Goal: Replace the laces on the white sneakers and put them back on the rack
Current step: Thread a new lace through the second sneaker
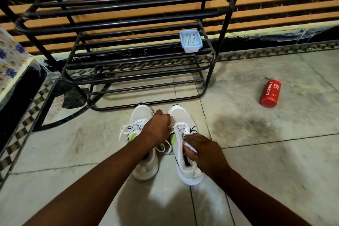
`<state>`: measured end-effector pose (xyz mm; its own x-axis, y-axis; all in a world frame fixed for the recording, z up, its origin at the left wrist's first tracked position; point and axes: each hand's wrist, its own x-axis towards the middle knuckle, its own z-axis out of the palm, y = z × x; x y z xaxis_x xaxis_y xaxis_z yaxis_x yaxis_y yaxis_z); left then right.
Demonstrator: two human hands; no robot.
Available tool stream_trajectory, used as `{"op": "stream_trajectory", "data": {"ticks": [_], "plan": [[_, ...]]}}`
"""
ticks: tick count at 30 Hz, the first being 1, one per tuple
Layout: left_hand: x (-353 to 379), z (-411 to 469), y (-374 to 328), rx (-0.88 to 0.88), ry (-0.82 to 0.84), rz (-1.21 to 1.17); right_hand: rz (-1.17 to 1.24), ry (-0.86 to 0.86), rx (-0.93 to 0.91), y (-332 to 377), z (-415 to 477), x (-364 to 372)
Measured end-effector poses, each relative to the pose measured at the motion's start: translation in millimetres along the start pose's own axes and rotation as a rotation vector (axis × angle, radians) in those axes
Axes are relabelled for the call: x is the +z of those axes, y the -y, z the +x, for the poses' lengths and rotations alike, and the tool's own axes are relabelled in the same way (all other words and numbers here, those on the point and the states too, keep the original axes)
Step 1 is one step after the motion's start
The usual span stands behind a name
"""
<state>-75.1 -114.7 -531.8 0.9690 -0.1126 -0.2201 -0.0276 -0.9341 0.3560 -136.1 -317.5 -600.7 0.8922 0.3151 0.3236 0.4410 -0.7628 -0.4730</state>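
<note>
ok, two white sneakers side by side on the tile floor point(256, 152), toes pointing at the black rack point(139, 57), just in front of its bottom tier, not on it. left hand point(157, 128) sits between the shoes, fingers curled, pinching a lace point(173, 128) at the top of the right sneaker point(180, 115). right hand point(201, 150) grips the right sneaker at its collar, fingers wrapped over the edge. left sneaker point(142, 113) is untouched, with loose laces point(126, 130) spilling to its left. a small lidded tub point(190, 41) sits on the rack's middle tier, right end. a red bottle point(270, 93) lies on the floor well to the right. a floral cloth point(9, 55) is at the left edge.
</note>
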Motion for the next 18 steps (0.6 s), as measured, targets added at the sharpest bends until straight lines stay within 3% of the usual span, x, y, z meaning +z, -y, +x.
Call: {"op": "stream_trajectory", "data": {"ticks": [8,14,18], "plan": [[4,-3,-5,-0.061,-0.020,-0.019,-0.002,-0.029,0.015,4,1,-4],[0,-4,-2,-0.076,-0.172,-0.146,-0.008,0.102,0.062,0,6,-10],[-6,-4,-2,-0.063,-0.173,-0.122,0.045,0.124,0.053,1,11,-15]]}}
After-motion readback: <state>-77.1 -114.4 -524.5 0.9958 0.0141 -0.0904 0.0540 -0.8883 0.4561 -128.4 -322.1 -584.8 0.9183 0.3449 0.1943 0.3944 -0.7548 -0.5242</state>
